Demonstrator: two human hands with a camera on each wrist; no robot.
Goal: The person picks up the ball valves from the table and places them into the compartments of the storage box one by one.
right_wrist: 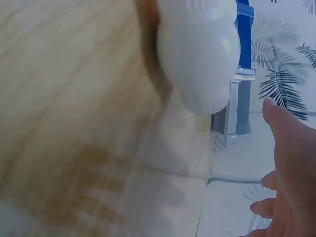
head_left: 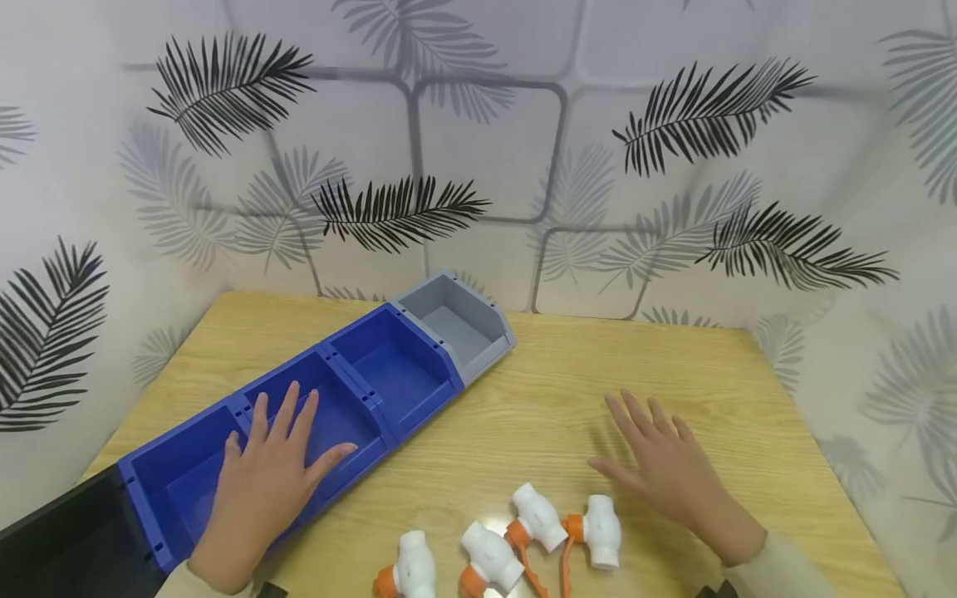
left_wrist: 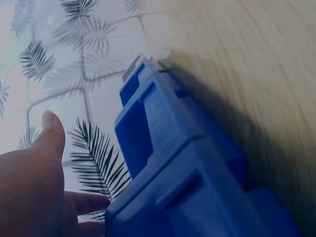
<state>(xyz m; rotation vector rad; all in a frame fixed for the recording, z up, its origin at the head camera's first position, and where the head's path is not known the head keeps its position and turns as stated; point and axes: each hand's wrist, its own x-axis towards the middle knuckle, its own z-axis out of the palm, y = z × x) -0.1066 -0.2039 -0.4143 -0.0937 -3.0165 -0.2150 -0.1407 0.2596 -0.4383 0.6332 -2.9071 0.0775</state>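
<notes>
Watching remotely, I see wide, empty fingers (head_left: 285, 413) on the left hand (head_left: 260, 475) at eight o'clock, near blue bins (head_left: 396, 365), and the right hand (head_left: 665, 467) at four. White valves (head_left: 540, 517) lie at six; lifting one could drag its neighbour, I judge, because orange levers (head_left: 566, 570) lie close. Beneath is a wooden table (head_left: 598, 357); at twelve, a leaf-patterned wall (head_left: 486, 149).

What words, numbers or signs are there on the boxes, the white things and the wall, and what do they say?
None that I can read.
Blue bins, grey bin: no lettering shows.
White fittings: no words readable; any tiny marks would be too small or blurred.
Wall: only printed leaves and lines, no letters.
</notes>
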